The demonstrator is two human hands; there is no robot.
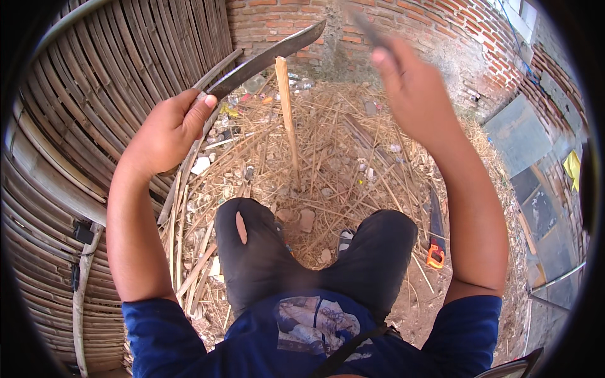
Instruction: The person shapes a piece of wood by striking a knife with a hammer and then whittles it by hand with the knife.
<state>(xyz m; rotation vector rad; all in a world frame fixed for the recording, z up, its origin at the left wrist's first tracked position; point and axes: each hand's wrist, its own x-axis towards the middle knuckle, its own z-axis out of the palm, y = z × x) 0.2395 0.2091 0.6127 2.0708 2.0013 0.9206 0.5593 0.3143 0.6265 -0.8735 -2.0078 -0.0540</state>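
Head view: at ten o'clock, the left hand (170, 132) is curled tight around the near end of a big knife (268, 55). The knife reaches up to twelve o'clock, where a pale wood stick (287, 107) stands up with its top by the metal. I can't tell if they touch. At two o'clock, the right hand (417, 94) squeezes a dark, blurry thing (370, 30). An orange-handled saw (436, 236) lies at four o'clock.
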